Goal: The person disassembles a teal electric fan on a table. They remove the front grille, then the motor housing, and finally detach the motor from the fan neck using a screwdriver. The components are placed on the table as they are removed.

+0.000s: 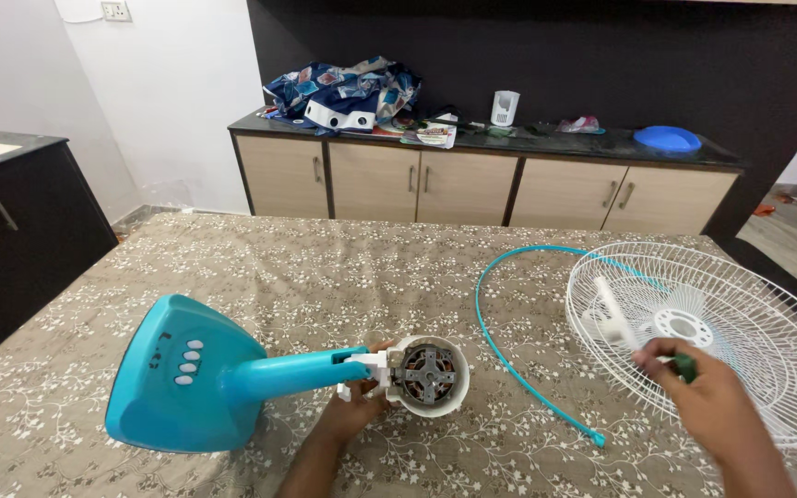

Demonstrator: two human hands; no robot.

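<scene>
Fan base [186,378], teal w/ white buttons, lies lower left on the patterned table [325,267]; neck runs to the open motor housing [426,373] at centre, windings exposed. White wire guard [740,323] sits right, teal rim band [509,332] beside it. Looks mid-disassembly. Left hand [352,410] cups under the motor, fingers closed on it. Right hand [707,392] pinches a small dark green tool [685,367] over the guard.

Table [343,267] covered with brown floral-print cloth. Lying on it: teal fan base [186,373] with exposed motor [426,373], white wire fan guard [721,323], thin teal rim band [509,314].
</scene>
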